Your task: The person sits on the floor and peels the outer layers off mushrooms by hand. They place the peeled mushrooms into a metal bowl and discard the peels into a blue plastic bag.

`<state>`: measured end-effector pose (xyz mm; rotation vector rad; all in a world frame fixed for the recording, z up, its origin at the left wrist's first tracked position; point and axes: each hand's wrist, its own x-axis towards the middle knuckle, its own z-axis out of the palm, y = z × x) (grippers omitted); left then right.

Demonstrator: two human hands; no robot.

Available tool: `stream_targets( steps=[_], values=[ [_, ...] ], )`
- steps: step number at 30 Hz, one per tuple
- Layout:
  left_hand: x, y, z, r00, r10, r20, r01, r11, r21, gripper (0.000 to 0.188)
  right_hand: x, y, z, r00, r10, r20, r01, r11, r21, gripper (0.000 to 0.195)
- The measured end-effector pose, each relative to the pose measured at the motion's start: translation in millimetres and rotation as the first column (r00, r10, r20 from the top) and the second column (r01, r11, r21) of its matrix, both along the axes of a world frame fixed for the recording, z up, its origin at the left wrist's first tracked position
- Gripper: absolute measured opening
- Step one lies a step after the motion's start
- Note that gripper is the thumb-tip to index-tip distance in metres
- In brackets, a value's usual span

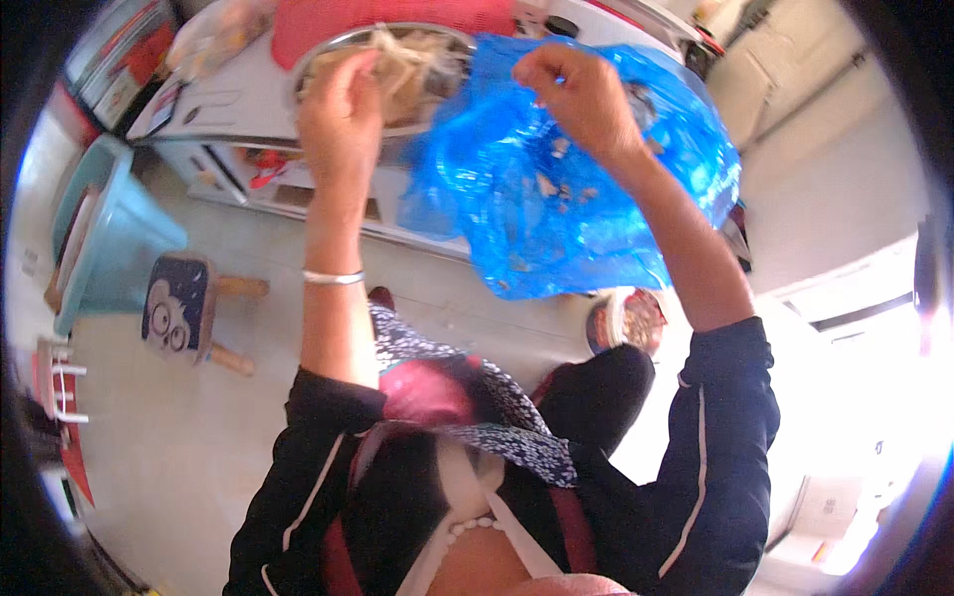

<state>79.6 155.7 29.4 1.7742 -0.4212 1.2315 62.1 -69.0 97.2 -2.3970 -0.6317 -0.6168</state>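
My left hand (339, 100) is raised over the near left rim of a round metal basin (302, 83). Pale, stringy strips of food (410, 67) fill the basin, and one stands up beside my fingertips. Blur hides whether my left fingers grip it. Over a crumpled blue plastic bag (514, 194) hangs my right hand (577, 93), fingers curled in and thumb near the fingertips. Whether something small is pinched there is not visible. Several pale scraps (559, 186) lie on the bag, which spreads over the counter's front edge.
A white counter (261, 104) bears a red cloth or mat (358, 15) and a clear bag (216, 37). On the floor are a tipped small stool (179, 309), a light-blue plastic tub (134, 231) and a bucket (607, 324) with pieces inside, near my knee.
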Motion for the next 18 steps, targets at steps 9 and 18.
stream_targets(
  steps=[9,18],
  values=[
    [-32,-73,7,0.937,-0.345,-0.047,0.348,0.927,0.141,0.019,-5,-136,-16,0.910,-0.411,0.054,0.386,0.791,-0.474,0.020],
    [-44,-123,-24,0.868,-0.391,-0.306,0.495,0.723,0.482,0.033,-1,-177,-23,0.816,-0.578,0.024,0.307,0.398,-0.864,0.016]
  ],
)
